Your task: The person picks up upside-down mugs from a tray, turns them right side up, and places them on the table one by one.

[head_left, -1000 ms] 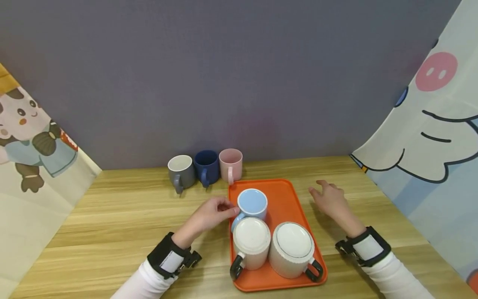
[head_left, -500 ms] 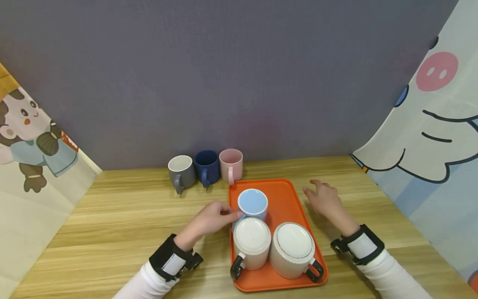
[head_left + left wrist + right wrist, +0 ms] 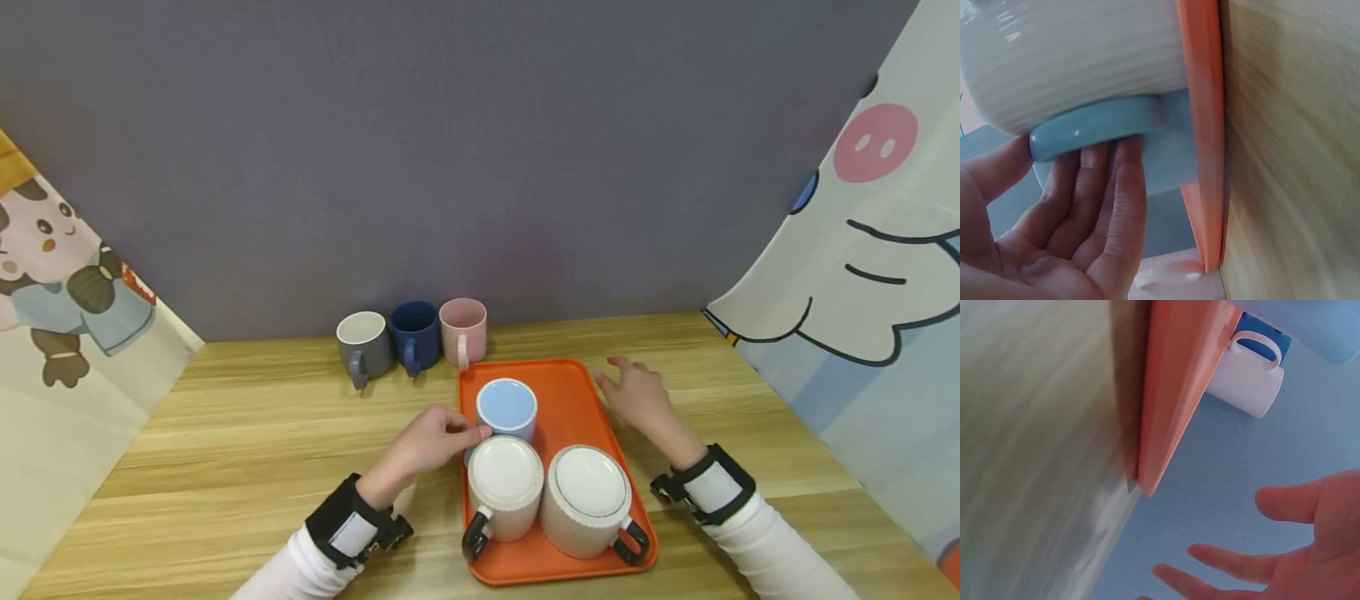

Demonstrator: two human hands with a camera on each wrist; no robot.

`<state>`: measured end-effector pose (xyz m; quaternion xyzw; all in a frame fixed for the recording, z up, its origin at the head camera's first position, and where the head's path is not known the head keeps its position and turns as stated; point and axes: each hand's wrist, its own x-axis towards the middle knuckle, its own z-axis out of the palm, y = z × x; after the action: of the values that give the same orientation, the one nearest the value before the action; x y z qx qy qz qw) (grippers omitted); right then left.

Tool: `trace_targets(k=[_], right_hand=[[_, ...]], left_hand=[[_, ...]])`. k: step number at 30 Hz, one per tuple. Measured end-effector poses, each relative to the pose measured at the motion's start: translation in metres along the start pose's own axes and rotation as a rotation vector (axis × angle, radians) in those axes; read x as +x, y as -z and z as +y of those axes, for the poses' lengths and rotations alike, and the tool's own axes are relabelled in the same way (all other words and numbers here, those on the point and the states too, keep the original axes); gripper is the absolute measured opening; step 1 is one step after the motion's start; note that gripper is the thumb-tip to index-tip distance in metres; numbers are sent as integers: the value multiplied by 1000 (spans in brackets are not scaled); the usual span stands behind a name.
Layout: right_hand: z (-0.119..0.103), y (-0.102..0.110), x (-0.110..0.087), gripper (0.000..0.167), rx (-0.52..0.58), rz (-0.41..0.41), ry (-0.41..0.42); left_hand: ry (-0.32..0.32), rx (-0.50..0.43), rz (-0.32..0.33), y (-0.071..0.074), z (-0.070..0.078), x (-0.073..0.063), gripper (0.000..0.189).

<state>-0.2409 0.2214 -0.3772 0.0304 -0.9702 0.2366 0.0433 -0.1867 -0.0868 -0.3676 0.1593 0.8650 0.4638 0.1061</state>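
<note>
An orange tray (image 3: 566, 408) bears a light blue mug (image 3: 507, 406) turned upside down near its left edge. My left hand (image 3: 427, 442) pinches that mug's handle (image 3: 1094, 127); in the left wrist view the thumb is at the handle's outer end and the fingers lie along its side. Right in front of it stands an upside-down white mug (image 3: 506, 473) with a black handle, which hides part of the blue one. Just off the tray's right edge my right hand (image 3: 641, 398) hovers with spread fingers, holding nothing.
A second inverted white mug (image 3: 591, 492) with a black handle takes up the tray's front right. Behind the tray, to the left, a grey mug (image 3: 363, 340), a navy mug (image 3: 415, 333) and a pink mug (image 3: 462, 329) stand upright in a row against the grey backdrop (image 3: 480, 167).
My left fingers have moved slightly right and taken hold of the light blue mug's handle. My right hand has come left, closer to the tray's edge. The mugs have stayed put.
</note>
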Motion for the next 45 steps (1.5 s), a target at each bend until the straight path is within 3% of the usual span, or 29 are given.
trace_targets(k=[12,24,36,42,45], right_hand=[[-10,-5,5,54,21,10,27],[-17,-9,6,52,9,2,25],[-20,-9,7,52,22,10,43],[-24,-5,8,53,35,21,54],[-27,-3,9,52,49,28,56]], left_hand=[[12,-73,24,-3,1,1,25],[23,-110,-2,-2,3,-2,29],[-20,44,111,-2,4,-2,19],[-112,211,175,-1,8,-6,18],[-124,257,211,-2,11,-7,20]])
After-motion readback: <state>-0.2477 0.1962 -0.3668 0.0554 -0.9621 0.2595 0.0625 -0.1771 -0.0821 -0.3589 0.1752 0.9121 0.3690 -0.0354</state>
